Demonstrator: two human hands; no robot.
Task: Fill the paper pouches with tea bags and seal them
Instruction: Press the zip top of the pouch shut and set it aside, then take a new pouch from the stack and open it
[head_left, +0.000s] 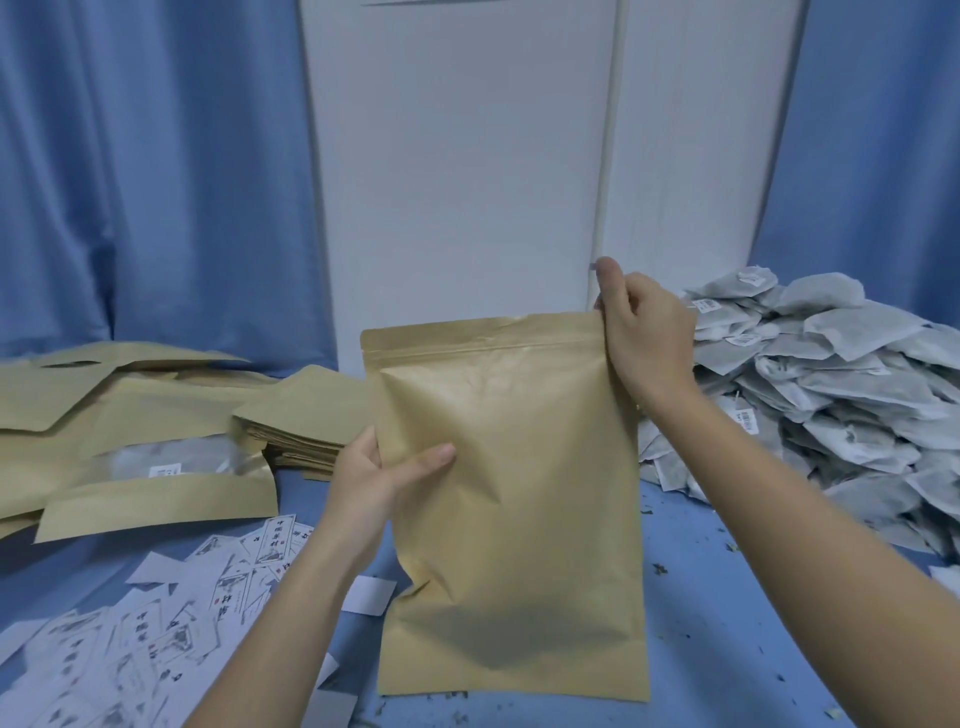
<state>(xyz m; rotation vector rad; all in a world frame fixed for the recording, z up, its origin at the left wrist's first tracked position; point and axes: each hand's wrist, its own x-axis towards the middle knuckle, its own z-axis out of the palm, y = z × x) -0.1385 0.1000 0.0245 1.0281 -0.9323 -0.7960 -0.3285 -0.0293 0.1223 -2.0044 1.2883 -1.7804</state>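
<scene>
Between my hands: pouch (511, 499) stands upright on the blue bench (727, 649), its base on the surface near me and its zip end up.
Left grip: my left hand (387, 467) pinches the pouch's left edge about a third of the way down, thumb across the front face, fingers behind.
Right grip: my right hand (641, 332) pinches the top right corner at the zip strip, thumb pointing up, fingers curled round the edge.
Step in hand: I judge this to be sealing. The body bulges as if filled, though I cannot see inside.
How to do it well: keep my left grip steady so the pouch does not twist, then run my right pinch along the zip line from end to end, pressing front and back evenly. Check that the band lies flat with no crease caught in it.
Long axis: vertical, top tilted slightly away from me; plain brown face towards me.
Zip line: level, running away to the left of my right grip.
Right of my right grip: heap of tea bags (831, 395), well within reach.
Left of my left grip: stack of flat pouches (306, 415), and beyond it filled pouches (156, 467) lying down.
Below my left grip: loose printed labels (171, 634) scattered on the bench.
</scene>
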